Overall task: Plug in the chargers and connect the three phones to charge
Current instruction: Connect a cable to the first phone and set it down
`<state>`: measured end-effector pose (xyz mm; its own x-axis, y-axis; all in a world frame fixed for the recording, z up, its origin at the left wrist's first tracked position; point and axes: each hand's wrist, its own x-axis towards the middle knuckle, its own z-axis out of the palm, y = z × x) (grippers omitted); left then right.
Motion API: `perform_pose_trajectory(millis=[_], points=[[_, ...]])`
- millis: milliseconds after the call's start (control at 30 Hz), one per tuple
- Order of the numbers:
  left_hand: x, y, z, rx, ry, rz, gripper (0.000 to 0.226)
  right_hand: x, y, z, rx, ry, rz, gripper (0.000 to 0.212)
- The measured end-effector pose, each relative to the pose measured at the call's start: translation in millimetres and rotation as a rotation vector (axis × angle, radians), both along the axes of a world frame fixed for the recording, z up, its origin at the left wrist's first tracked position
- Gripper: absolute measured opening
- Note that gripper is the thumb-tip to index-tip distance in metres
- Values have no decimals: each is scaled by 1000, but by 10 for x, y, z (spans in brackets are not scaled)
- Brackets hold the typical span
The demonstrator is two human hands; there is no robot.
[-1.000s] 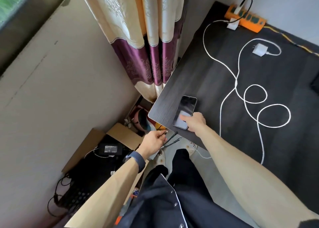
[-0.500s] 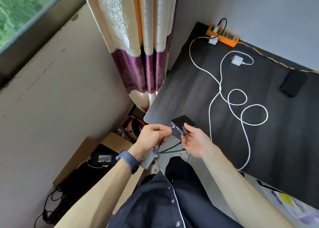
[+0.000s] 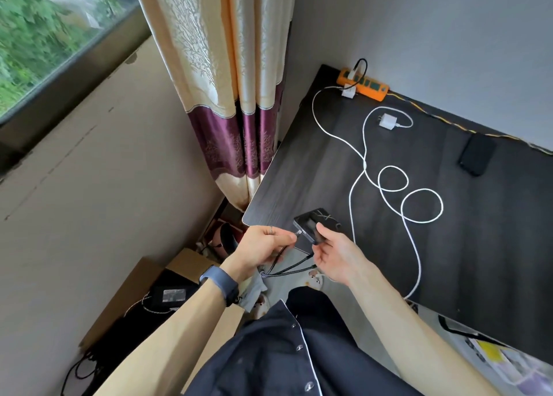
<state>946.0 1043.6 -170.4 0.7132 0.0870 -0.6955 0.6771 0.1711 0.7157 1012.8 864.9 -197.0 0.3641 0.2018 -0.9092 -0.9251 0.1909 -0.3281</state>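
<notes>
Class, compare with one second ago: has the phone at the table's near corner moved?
Yes. The phone lay flat on the table; now the right hand holds it tilted, raised off the surface at the near edge.

Both forearms extended forward, left grip (image 3: pixel 266 246) pinching a plug (image 3: pixel 299 233), right grip (image 3: pixel 335 253) holding phone (image 3: pixel 315 219)

table (image 3: pixel 299 171): dark wood grain, its left edge by the curtain.
far left corner: orange power strip (image 3: pixel 363 84), with a white charger (image 3: pixel 348 92) touching its near side.
just nearer: loose white charger brick (image 3: pixel 388 122), lying flat.
middle: white cables (image 3: pixel 364 165), crossing and looping, one running off the near edge.
far right: black phone (image 3: pixel 477 157), lying flat.
</notes>
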Motion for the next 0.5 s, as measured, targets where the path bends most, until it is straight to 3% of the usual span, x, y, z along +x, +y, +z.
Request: perform_pose_trajectory(millis=[233,500], points=[[8,-21,31,-46,23,-7,14,-17,16,-14,-2,-31,-33,46],[15,52,46,-62,49,-65,14,-62,103,30,-62,-104,-29,41]])
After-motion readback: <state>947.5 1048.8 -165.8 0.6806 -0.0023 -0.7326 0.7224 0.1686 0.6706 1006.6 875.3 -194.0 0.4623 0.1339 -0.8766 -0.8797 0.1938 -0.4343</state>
